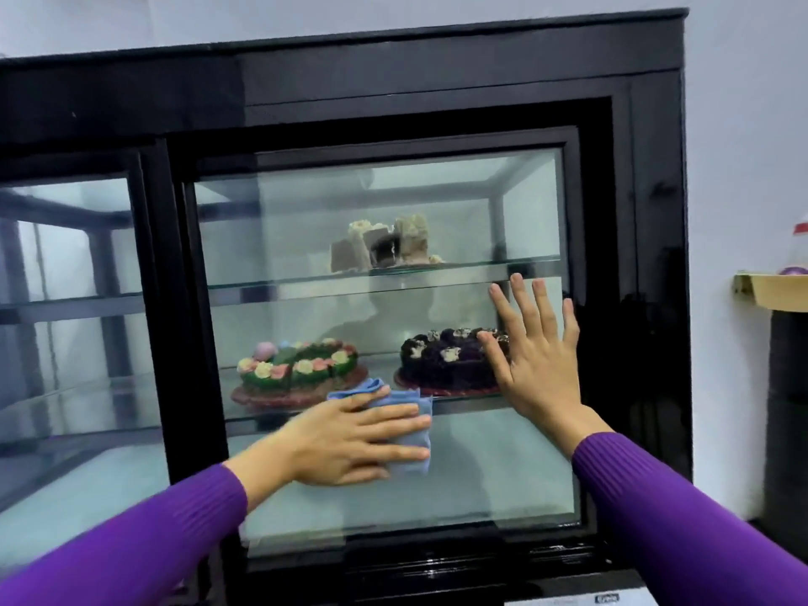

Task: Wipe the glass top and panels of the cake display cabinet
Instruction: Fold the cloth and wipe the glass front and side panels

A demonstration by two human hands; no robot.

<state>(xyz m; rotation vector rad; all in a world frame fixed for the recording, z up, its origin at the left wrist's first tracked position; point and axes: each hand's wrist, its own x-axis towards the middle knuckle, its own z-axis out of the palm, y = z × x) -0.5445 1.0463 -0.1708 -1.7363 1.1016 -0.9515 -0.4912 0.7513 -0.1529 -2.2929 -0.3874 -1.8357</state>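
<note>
At far left is the left panel (65, 343) of the black cabinet (647, 255), somewhat blurred. My left hand (341, 439) lies low on the right panel (393, 496), fingers straight and close together, pressing a blue cloth (409, 435) flat against the glass. Behind the glass a green cake (297, 365) sits just above that hand, a cut cake (384, 244) is on the shelf above, and a dark cake (446, 360) is further right. My right hand (538, 360) is spread wide near the panel's right edge, holding nothing. Its palm seems to touch the glass, though I cannot be sure. A box (769, 290) stands beyond the cabinet.
</note>
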